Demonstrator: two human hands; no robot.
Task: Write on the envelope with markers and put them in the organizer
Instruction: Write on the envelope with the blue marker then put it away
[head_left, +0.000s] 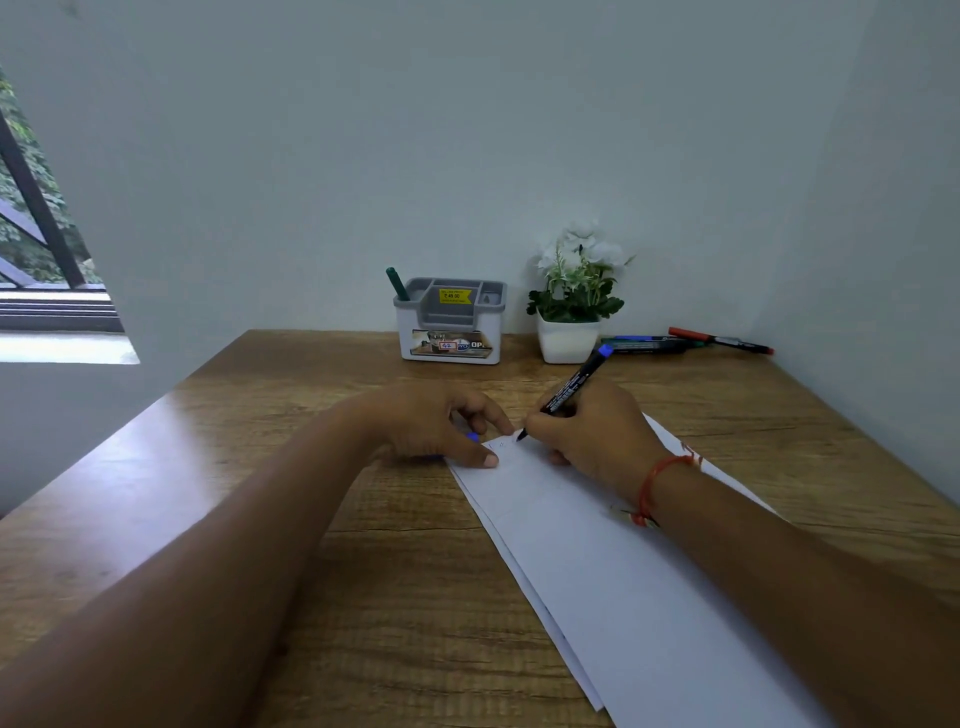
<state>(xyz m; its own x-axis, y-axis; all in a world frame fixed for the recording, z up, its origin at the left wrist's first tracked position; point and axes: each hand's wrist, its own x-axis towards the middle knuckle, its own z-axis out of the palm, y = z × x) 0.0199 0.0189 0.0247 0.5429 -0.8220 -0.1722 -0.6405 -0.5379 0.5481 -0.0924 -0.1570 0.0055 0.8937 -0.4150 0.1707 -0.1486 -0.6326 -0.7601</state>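
A long white envelope (597, 561) lies on the wooden desk (260, 493), running from the centre toward the near right. My right hand (592, 441) grips a black marker with a blue end (571, 389), its tip touching the envelope's far corner. My left hand (436, 426) rests on the desk with its thumb pressing the envelope's far left edge; a small blue cap (471, 437) shows under its curled fingers. A grey-and-white organizer (451, 332) stands at the back with a green marker (397, 284) upright in its left slot.
A white pot of white flowers (571, 306) stands right of the organizer. Several markers (691, 340), one red-capped, lie at the back right by the wall. Walls close the desk at the back and right; a window is at the left.
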